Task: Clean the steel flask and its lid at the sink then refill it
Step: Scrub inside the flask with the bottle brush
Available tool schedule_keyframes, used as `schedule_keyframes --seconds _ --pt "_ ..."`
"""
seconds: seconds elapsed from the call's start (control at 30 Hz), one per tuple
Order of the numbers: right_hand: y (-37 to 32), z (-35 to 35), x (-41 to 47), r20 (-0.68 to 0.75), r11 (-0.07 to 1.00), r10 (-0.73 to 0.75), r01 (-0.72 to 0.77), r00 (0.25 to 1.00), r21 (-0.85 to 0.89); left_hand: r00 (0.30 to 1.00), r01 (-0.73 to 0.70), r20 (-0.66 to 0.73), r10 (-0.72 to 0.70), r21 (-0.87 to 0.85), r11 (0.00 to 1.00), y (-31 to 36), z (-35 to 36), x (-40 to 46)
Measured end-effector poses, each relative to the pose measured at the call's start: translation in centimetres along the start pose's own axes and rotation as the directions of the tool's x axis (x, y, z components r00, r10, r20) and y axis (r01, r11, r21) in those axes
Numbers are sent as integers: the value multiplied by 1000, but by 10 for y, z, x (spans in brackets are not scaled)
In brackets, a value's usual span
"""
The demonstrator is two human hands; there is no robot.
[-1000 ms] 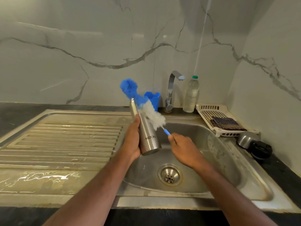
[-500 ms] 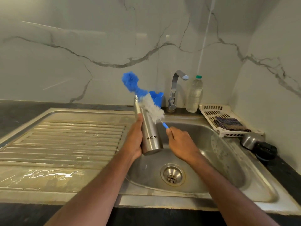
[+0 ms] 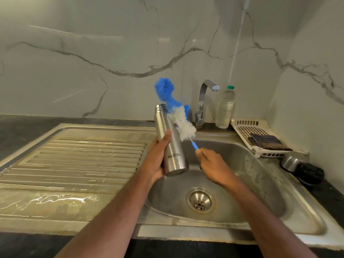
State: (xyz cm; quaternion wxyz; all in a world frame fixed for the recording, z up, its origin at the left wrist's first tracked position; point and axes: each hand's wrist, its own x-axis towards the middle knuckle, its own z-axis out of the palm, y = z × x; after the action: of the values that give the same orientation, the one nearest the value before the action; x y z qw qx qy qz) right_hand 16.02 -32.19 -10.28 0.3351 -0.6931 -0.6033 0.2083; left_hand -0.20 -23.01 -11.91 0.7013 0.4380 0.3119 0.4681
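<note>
Steel flask [image 3: 170,144] held over the left edge of the sink basin [image 3: 260,183], tilted, open threaded mouth up and leaning away to the left, base toward the camera. No lid on it. Inside of flask not visible from this angle.

Left hand [image 3: 155,159] wraps the flask's lower body, thumb pressed across the front, fingers behind. Right hand [image 3: 214,167] is closed around the blue handle of a bottle brush [image 3: 183,122]; only a short bit of handle shows past the knuckles. Brush lies along the flask's right side, outside it: white bristles against the upper body, blue tuft sticking up past the mouth.

Basin: drain strainer [image 3: 200,200] at the bottom, no standing water seen. Draining board [image 3: 74,161] to the left, ribbed, with a wet sheen at its near part.

Behind the brush, a blue cup [image 3: 187,109], mostly hidden; contents cannot be told. Tap [image 3: 203,101] at the back of the sink, no water running. Just right of it a clear plastic bottle [image 3: 225,108] with green cap, contents unclear. White perforated tray [image 3: 249,131] at the back right holds a dark folded cloth [image 3: 268,141]. On the dark counter in front of the tray, a steel-and-black piece [image 3: 302,169], likely the flask lid.

Writing: "MILTON" on the flask's lower body.
</note>
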Motion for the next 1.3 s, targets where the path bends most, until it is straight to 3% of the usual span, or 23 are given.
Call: schedule_keyframes --seconds 0.07,0.13,0.17,0.27,0.37,0.43,0.53,0.6,0.73,0.8,0.87,0.97,1.03,1.1,1.2,1.23,1.3 --pt "15 -24 -20 269 964 53 -120 962 239 1000 -6 -29 4 -67 998 6 -6 4" --pt "25 -36 -33 410 944 54 -180 911 276 998 -31 -65 22 -139 990 8 -11 8" --pt "24 -34 -31 378 966 46 -137 925 219 996 -45 -86 32 -158 986 8 -11 9" --pt "6 -4 -8 94 994 -61 70 994 -89 995 -43 -98 28 -157 987 5 -4 5" --pt "-9 16 6 -38 986 -108 102 993 -131 998 -8 -58 -1 -149 989 2 0 -1" --pt "-6 1 -3 22 988 -82 85 996 -128 997 -7 -81 -6 -158 987 5 -2 0" --pt "8 -37 -32 307 1000 5 -14 952 27 995 36 -89 -55 -193 980 13 -5 2" --pt "10 -43 -39 381 992 55 -96 923 88 992 62 -100 -81 -184 981 15 -5 3" --pt "-14 3 -8 71 982 -53 65 996 -176 989 50 -132 -62 -97 994 5 -1 0" --pt "-23 18 0 -46 980 -86 77 995 -185 990 56 -129 -66 -81 995 2 0 -1" --pt "-16 10 -3 -12 977 -103 99 995 -191 992 43 -118 -53 -90 995 5 -2 0" --pt "8 -26 -23 253 981 -70 112 965 -156 997 52 -53 -60 -152 987 11 -8 1" --pt "18 -38 -32 331 992 -34 71 943 -101 997 71 -27 -76 -140 988 10 -9 0" --pt "14 -30 -24 230 984 -64 100 971 -148 997 71 -18 -73 -104 992 6 -6 0" --pt "-4 -1 2 -60 970 -90 74 994 -233 996 54 -66 -58 -70 996 2 -1 2" --pt "-8 4 7 -102 973 -78 54 992 -224 994 50 -89 -58 -85 995 2 -2 4" --pt "-5 3 7 -55 976 -69 56 996 -212 990 43 -127 -61 -138 989 2 -5 5"
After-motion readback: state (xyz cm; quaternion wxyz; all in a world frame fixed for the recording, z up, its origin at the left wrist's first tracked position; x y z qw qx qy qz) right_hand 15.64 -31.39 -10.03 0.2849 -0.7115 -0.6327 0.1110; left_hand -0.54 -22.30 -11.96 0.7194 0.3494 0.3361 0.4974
